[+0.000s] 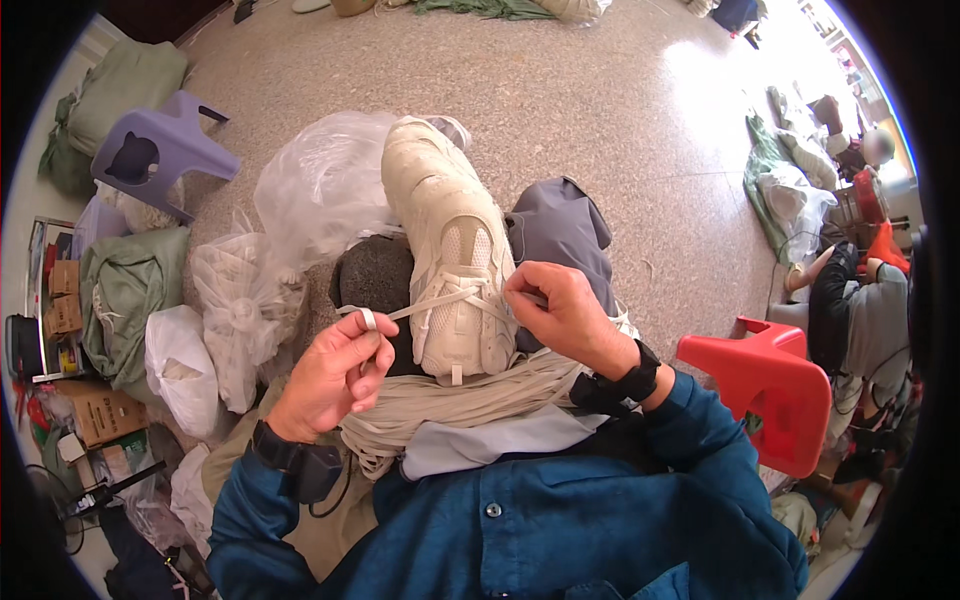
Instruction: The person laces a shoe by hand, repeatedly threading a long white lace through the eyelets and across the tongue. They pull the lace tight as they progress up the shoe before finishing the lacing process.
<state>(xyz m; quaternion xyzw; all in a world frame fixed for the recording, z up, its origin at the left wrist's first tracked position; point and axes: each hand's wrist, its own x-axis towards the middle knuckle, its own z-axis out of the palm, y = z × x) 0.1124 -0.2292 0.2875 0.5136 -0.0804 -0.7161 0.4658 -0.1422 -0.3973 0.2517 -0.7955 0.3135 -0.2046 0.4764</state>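
Note:
A cream shoe upper with a mesh tongue lies before me, its long form stretching away between my knees. A cream shoelace crosses over its opening and runs out to the left. My left hand pinches that lace between thumb and index finger, and a white band circles a finger. Close to the upper's right edge, my right hand is closed at the fingertips on the lace's other side, the grip itself partly hidden. Across my lap, below the upper, lies a thick bundle of cream laces.
Clear plastic bags lie beyond and left of my knees, near a purple stool. To my right is a red stool. Cardboard boxes and green sacks line the left side. Another person sits at far right.

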